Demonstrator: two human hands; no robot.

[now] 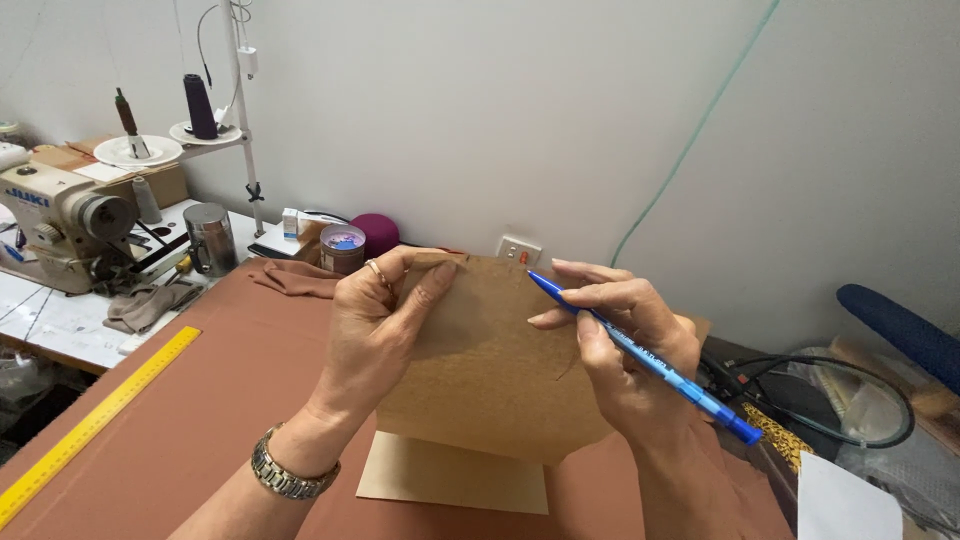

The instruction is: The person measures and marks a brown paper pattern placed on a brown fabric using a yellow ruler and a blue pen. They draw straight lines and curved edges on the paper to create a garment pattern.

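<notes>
Left hand [375, 320] pinches the top edge of a brown cardboard pattern piece [490, 370], held upright above the brown-cloth-covered bench [220, 400]. Right hand [625, 345] grips its right edge, a blue pen [640, 355] between the fingers. Tan card sheet [450, 475] lies beneath; yellow ruler [95, 420] at left.

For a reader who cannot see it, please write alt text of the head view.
Two bare hands hold a brown cardboard piece above brown fabric: the left hand pinches its top edge, and the right hand also holds a blue pen. A yellow ruler lies left, near a sewing machine.
</notes>
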